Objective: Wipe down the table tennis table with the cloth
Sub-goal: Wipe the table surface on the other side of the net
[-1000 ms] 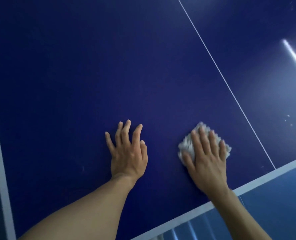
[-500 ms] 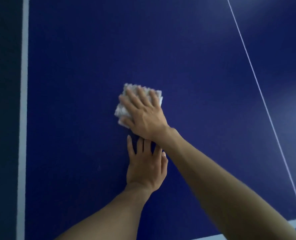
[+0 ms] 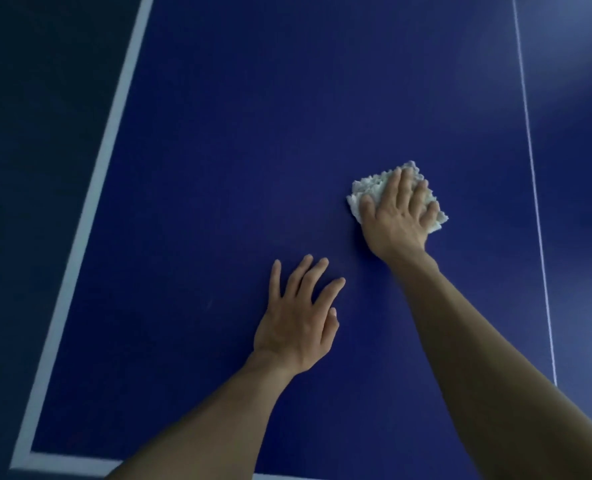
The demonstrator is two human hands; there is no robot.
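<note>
The dark blue table tennis table (image 3: 253, 150) fills the view. A small white fluffy cloth (image 3: 370, 188) lies flat on it right of centre. My right hand (image 3: 396, 216) presses down on the cloth with fingers spread, covering most of it. My left hand (image 3: 299, 320) rests flat on the bare table, below and left of the cloth, fingers apart, holding nothing.
A white border line (image 3: 90, 209) marks the table's left edge and turns along the near edge at the bottom left corner (image 3: 24, 459). A thin white centre line (image 3: 533, 168) runs up the right side. Beyond the left edge lies dark floor (image 3: 27, 133).
My right hand has slid the cloth from above my left hand to the right. The view has shifted, so the table's near left corner now shows.
</note>
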